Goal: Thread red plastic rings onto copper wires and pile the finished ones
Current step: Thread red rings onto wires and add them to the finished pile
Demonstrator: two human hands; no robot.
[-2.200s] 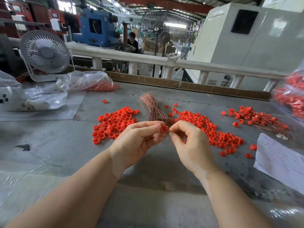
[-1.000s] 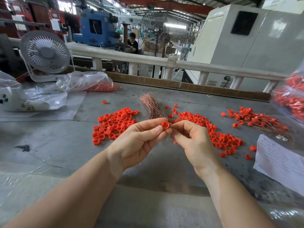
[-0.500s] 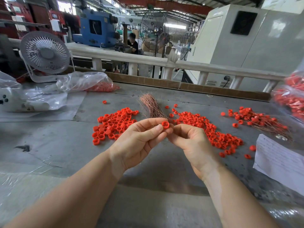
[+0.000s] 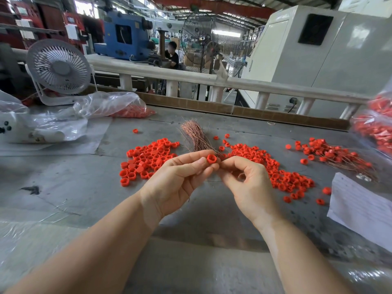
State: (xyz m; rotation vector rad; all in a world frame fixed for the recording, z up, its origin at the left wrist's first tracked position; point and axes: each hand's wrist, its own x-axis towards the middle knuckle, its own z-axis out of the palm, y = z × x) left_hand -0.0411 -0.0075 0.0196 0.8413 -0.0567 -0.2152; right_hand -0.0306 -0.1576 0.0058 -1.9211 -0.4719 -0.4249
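The grey table [image 4: 63, 177] carries everything, and I work above its middle. Far left on it lies a clear plastic bag [image 4: 110, 105] with red rings showing inside; at the far right edge another bag [image 4: 377, 126] bulges with more. Between them lie two loose spreads of red rings, one left [image 4: 148, 158] and one right [image 4: 282, 172], with the bundle of copper wires [image 4: 195, 136] lying between them, just beyond my hands. The finished pile [image 4: 331, 155], rings with wires trailing from them, sits far right, near a sheet of paper [image 4: 360, 209].

My left hand [image 4: 178, 181] pinches one red ring [image 4: 211, 159] between thumb and forefinger, lifted off the table, its opening turned toward me. My right hand [image 4: 248, 183] has its fingers curled and its fingertips meet the left's just beside the ring. It probably pinches a wire, though the strand is too fine to make out.

I judge the ring light, rigid and a little slick, best held by its outer wall so the hole stays free. The wire should be thin and easily bent, so I would grip it close to its tip.
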